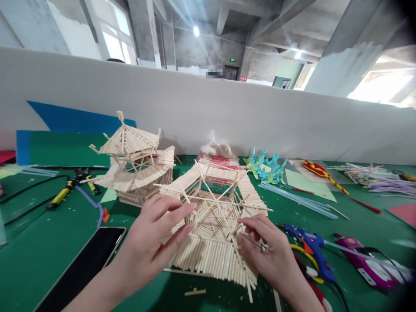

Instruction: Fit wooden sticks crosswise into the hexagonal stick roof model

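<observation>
A partly built pavilion model of thin wooden sticks [208, 255] stands before me, its sloped roof panels ringing an open middle with sticks crossing above it. My left hand [162, 229] is at its left side, fingers stretched and thumb apart from the index finger, with nothing visible between them. On the right side, my right hand [264, 245] has its fingers curled in close to the corner sticks. What its fingertips hold, if anything, is hidden. Behind my left hand stands a tiered stick pagoda [130, 147] with a pointed roof.
A phone [84, 264] lies at left, near yellow-handled pliers [61, 195]. To the right are a blue glue gun [308, 247], a purple device [367, 264] and clear glue sticks [299, 199]. Turquoise folded paper [266, 167] sits behind, before a white partition [182, 108].
</observation>
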{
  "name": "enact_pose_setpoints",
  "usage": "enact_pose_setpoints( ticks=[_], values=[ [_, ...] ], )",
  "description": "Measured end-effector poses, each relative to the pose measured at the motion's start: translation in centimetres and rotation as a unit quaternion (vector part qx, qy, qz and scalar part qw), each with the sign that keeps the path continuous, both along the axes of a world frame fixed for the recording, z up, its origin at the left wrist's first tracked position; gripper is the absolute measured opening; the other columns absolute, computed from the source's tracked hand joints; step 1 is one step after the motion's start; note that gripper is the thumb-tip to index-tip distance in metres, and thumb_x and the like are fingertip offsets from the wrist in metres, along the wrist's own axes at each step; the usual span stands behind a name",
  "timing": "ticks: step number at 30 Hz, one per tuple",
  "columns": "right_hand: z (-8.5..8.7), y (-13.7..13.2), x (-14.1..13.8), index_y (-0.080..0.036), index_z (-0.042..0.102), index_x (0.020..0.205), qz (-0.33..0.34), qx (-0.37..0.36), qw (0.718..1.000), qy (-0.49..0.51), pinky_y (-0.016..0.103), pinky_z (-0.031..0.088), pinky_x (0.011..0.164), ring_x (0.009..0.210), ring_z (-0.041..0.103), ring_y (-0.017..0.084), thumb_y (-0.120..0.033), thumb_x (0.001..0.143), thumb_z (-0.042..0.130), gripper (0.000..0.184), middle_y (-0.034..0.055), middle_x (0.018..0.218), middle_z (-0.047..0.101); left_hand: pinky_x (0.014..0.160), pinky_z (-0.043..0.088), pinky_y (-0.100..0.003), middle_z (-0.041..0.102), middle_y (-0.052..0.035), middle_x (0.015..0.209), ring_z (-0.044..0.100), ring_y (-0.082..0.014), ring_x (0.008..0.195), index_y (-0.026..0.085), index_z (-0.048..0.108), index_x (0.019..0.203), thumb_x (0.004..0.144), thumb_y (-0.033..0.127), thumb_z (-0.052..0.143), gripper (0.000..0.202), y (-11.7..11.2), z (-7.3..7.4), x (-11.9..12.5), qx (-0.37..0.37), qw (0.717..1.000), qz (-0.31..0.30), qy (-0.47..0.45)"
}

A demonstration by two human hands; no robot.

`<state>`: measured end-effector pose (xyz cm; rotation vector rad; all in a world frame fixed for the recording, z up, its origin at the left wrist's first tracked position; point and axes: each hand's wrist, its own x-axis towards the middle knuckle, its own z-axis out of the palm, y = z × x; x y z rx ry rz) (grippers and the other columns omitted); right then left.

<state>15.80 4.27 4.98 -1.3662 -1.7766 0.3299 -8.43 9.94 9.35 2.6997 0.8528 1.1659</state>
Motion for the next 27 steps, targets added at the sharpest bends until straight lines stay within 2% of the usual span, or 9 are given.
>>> enact_pose_setpoints(
  ticks=[4,9,12,15,21,27],
  values=[
    [-0.3,-1.1,1.0,-0.022,0.057,0.097,-0.056,0.015,0.998,0.026,0.023,0.044,0.055,0.062,0.052,0.012,-0.027,0.082,0.053,0.016,0.0006,0.075,0.056,0.074,0.044,-0.033,0.048,-0.0056,0.094,0.047,-0.0193,0.088,0.019,0.051,0.113,0.079,0.006,0.052,0.037,-2.2,-0.2,0.0,0.033,0.999,0.026,-0.004],
    [-2.4,-3.0,3.5,-0.02,0.055,0.087,-0.19,-0.018,0.977,0.091,0.022,0.043,0.052,0.059,0.051,0.013,-0.034,0.084,0.05,0.015,0.0005,0.07,0.056,0.071,0.047,-0.031,0.051,-0.0062,0.094,0.05,-0.0188,0.087,0.023,0.048,0.115,0.078,0.004,0.05,0.041,-4.5,-1.3,1.8,-0.001,1.0,-0.009,-0.001],
    [-3.4,-4.4,5.3,-0.02,0.055,0.079,-0.25,-0.033,0.965,0.078,0.023,0.041,0.052,0.057,0.049,0.013,-0.037,0.085,0.047,0.019,-0.0005,0.065,0.054,0.068,0.048,-0.031,0.054,-0.0056,0.091,0.052,-0.0192,0.084,0.027,0.051,0.11,0.083,0.011,0.046,0.032,-4.9,-2.2,3.0,-0.017,1.0,-0.01,-0.015],
    [-4.1,-5.9,7.1,-0.02,0.054,0.078,-0.289,-0.05,0.954,0.063,0.022,0.041,0.051,0.056,0.05,0.013,-0.038,0.086,0.045,0.022,-0.0007,0.065,0.054,0.065,0.047,-0.031,0.054,-0.0052,0.089,0.053,-0.019,0.082,0.025,0.054,0.104,0.083,0.015,0.047,0.024,-4.6,-2.9,3.9,-0.006,0.999,-0.026,-0.04],
    [-6.4,-8.1,9.4,-0.019,0.057,0.088,-0.302,-0.108,0.947,0.026,0.023,0.045,0.055,0.061,0.055,0.014,-0.036,0.085,0.047,0.02,0.0018,0.071,0.059,0.069,0.044,-0.026,0.053,-0.0043,0.09,0.052,-0.0141,0.081,0.018,0.057,0.094,0.082,0.006,0.047,0.02,-3.9,-3.3,5.0,-0.015,0.997,-0.052,-0.046],
    [-8.1,-8.0,10.0,-0.018,0.057,0.095,-0.271,-0.156,0.949,-0.036,0.027,0.048,0.066,0.07,0.058,0.016,-0.023,0.081,0.049,0.017,0.0047,0.085,0.06,0.072,0.043,-0.027,0.053,-0.0052,0.092,0.051,-0.0143,0.084,0.016,0.057,0.095,0.084,0.008,0.047,0.017,-3.9,-4.2,5.1,0.006,0.998,-0.044,-0.033]
  ],
)
